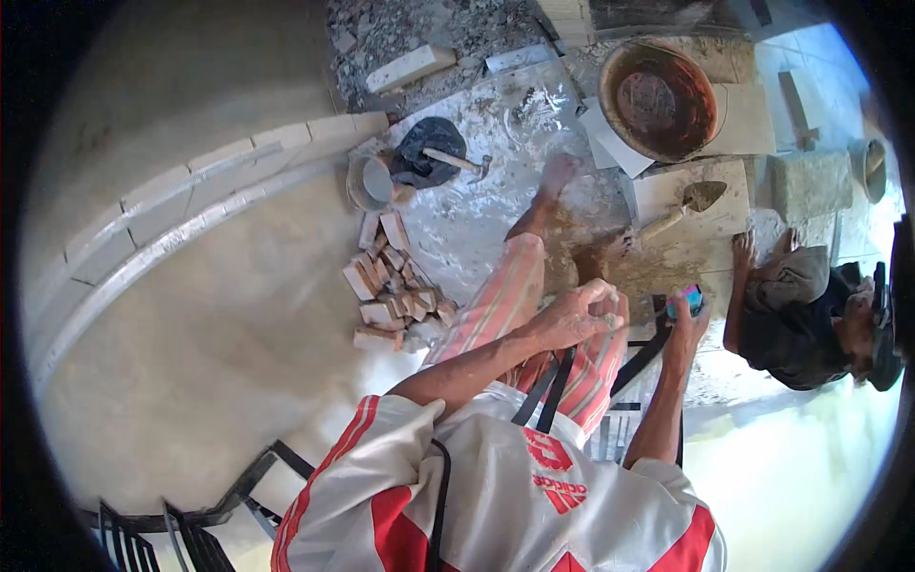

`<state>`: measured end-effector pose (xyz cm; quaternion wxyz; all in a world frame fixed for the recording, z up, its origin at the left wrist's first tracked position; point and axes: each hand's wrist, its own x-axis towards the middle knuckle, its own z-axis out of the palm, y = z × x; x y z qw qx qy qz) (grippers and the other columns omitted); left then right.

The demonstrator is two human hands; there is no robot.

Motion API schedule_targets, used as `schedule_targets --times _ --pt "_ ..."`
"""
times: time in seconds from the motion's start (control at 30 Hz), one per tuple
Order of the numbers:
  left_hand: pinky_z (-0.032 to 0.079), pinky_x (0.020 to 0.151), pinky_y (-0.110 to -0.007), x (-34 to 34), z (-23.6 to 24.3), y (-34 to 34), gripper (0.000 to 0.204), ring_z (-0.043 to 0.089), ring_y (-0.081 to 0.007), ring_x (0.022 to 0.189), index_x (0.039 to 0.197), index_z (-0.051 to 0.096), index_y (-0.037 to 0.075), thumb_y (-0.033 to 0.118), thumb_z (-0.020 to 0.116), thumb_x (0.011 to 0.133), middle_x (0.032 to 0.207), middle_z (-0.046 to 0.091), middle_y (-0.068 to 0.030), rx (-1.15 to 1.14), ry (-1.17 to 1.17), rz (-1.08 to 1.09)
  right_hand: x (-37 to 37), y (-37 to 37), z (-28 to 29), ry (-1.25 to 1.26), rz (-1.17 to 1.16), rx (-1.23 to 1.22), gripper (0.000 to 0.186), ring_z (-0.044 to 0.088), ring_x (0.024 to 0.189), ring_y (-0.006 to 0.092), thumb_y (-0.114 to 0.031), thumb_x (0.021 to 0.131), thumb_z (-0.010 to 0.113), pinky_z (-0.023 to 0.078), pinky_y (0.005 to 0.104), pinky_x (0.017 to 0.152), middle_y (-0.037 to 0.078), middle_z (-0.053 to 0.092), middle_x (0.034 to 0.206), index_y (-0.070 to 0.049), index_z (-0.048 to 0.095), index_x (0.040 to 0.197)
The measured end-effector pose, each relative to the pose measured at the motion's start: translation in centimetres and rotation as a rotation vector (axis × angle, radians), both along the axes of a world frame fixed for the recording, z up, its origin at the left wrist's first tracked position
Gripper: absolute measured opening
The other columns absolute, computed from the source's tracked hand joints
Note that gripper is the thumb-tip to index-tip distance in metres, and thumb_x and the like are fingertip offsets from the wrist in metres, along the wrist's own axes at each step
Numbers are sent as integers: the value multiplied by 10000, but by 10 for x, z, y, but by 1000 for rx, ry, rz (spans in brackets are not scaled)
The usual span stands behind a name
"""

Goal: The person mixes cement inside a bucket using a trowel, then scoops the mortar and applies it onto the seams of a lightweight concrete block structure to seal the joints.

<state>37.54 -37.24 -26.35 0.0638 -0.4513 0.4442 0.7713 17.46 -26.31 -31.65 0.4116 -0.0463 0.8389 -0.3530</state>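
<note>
My left hand (577, 316) is raised in front of my lap, its fingers curled in toward the thumb as in a pinch. Whatever may be between those fingertips is too small to make out. To its right, my right hand (688, 329) is closed around a small blue-and-pink pack (684, 302), whose upper end shows above the fingers. The two hands are apart. Dark straps (556, 389) hang over my striped trousers below the left hand. A trowel (703, 196) with a pale handle lies on a light board, beyond both hands.
A basin (660, 100) with reddish residue stands far right. Another person (810, 315) sits at the right. A hammer (457, 162) lies on a black bag (426, 143) beside a bucket (370, 183). Broken bricks (396, 286) are piled left of my legs; a low block wall (181, 195) curves behind.
</note>
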Motion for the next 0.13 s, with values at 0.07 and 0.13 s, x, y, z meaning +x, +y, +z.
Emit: schedule_targets --times 0.07,0.13 --pt "388 1005 -390 22 4 2 626 467 -337 1220 1233 470 -45 394 657 827 1321 466 -201 17 -30 46 -19 13 -13 -55 33 68 480 534 774 159 -277 763 705 449 293 672 73 531 904 -14 484 1099" --pt "357 1031 -386 47 19 -16 616 459 -339 1230 1281 473 44 417 645 823 1310 470 -223 13 -107 -56 -41 47 -52 -119 -14 1 448 510 736 115 -355 779 703 380 261 601 39 561 842 -47 520 1048"
